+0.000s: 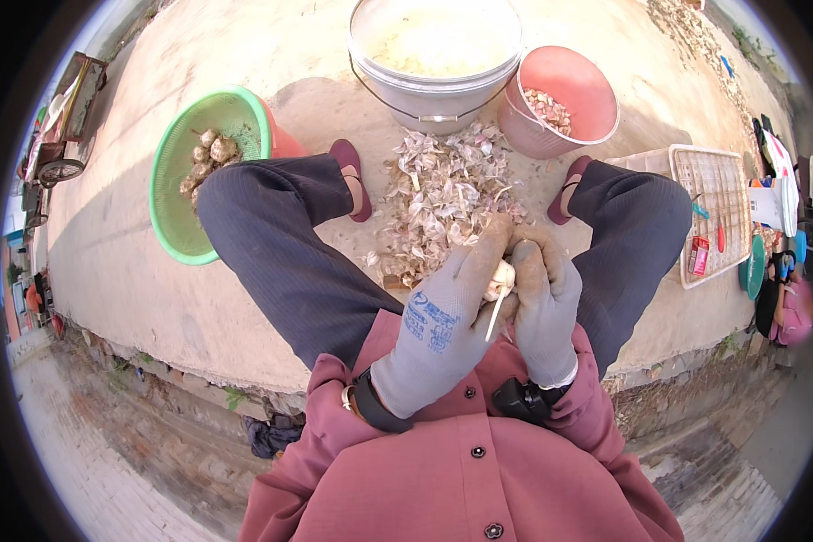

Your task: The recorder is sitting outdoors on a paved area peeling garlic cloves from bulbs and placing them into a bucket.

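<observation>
My left hand (440, 316) and my right hand (548, 312), both in grey work gloves with soiled fingers, meet in front of my lap. Between them they grip a pale garlic bulb (500, 278), its thin stalk sticking out toward me. The gloved fingers cover much of the bulb. Just beyond my hands, a heap of papery garlic skins (447, 194) lies on the ground between my feet. A pink bucket (596, 131) behind the heap on the right holds reddish garlic cloves (548, 111).
A large white bucket (434, 107) with a wire handle stands behind the heap. At the left, a green basket (160, 194) holds several whole garlic bulbs (215, 149). On the right, a pale plastic crate (709, 155) carries a red packet (698, 256) and small tools. A cart (68, 117) stands far left.
</observation>
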Motion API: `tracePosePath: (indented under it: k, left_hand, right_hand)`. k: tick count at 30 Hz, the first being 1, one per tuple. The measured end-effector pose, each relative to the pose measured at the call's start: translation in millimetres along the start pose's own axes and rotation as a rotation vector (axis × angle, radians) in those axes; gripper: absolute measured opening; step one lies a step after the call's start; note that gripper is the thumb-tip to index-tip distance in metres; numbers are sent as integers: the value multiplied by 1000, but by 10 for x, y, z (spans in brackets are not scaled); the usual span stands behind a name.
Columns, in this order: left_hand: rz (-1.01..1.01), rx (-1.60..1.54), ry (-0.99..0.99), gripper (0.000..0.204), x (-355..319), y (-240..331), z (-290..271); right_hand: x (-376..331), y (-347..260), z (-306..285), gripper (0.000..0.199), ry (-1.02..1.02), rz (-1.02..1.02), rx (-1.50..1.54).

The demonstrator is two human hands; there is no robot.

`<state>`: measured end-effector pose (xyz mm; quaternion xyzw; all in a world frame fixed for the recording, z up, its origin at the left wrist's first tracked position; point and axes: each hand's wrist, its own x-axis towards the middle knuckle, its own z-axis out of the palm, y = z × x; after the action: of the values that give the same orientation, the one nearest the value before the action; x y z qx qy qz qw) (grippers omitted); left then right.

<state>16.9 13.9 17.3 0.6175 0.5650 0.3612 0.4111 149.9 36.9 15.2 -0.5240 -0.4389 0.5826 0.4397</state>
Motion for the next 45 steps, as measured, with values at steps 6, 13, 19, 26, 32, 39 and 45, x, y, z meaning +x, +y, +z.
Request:
tracePosePath:
  k: [6, 13, 19, 26, 32, 39, 45]
  left_hand:
    - [7, -42, 65, 70, -15, -31, -5]
    - [-81, -96, 13, 61, -27, -20, -107]
    - [-206, -335, 171, 37, -81, -214, -74]
    - [-433, -516, 200, 16, -24, -201, -247]
    - [-12, 36, 33, 19, -58, -153, -41]
    - [84, 227, 120, 9, -34, -197, 22]
    - [-73, -14, 91, 6, -48, -199, -2]
  right_hand:
    - [138, 132, -101, 32, -35, -115, -184]
    - [119, 83, -235, 37, -269, 152, 11]
    - [121, 252, -402, 34, -456, 397, 421]
    - [63, 235, -356, 33, -193, 384, 481]
    - [4, 223, -189, 31, -49, 278, 206]
    - [-9, 144, -151, 29, -120, 231, 25]
    - [-26, 181, -96, 27, -36, 211, 44]
